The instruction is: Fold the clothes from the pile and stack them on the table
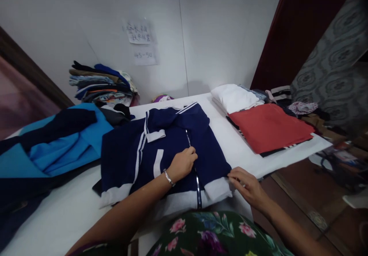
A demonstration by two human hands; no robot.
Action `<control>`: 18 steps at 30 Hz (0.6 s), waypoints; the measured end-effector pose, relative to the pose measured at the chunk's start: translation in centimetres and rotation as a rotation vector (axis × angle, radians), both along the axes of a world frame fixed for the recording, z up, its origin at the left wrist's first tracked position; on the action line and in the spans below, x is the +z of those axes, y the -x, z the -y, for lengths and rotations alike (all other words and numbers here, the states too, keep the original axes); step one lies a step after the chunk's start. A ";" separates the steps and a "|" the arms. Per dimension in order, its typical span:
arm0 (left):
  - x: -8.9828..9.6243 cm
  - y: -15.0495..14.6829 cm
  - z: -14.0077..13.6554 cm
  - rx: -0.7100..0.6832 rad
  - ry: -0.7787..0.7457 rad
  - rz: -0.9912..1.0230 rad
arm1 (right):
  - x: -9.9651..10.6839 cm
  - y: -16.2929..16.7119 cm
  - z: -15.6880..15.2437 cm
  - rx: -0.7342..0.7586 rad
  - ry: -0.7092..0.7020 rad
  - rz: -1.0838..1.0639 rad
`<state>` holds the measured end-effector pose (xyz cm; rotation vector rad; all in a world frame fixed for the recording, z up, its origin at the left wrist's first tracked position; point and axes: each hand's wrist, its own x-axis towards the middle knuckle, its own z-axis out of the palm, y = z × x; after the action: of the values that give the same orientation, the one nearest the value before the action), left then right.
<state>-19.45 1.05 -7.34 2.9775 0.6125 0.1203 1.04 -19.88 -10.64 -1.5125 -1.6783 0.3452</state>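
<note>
A navy jacket with white stripes, pale cuffs and a pale hem lies on the white table, its hem toward me. My left hand, with a silver bracelet at the wrist, is closed on the cloth beside the shiny front zipper. At the jacket's right edge my right hand pinches the navy fabric just above the right pale cuff. The other sleeve lies along the left side, its pale cuff near the hem.
Left of the jacket lies a loose blue and black garment. Behind it stands a tall pile of folded clothes. A red folded garment and a white one lie on the right. Handwritten paper signs hang on the wall.
</note>
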 end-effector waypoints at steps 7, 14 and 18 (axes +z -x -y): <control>-0.4 0.3 -1.0 0.094 0.292 -0.018 | 1.1 0.7 -0.7 0.176 0.240 0.155; 0.3 -2.2 -8.4 0.676 0.940 0.558 | 0.4 -0.8 -4.2 0.071 0.040 -0.048; -0.1 -4.7 -14.1 0.914 1.165 0.688 | 0.2 -1.4 -7.9 -0.057 -0.031 -0.005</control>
<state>-14.77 15.16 -7.47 1.2804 1.2619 0.5656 2.40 -11.96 -10.40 -1.5325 -1.6263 0.2910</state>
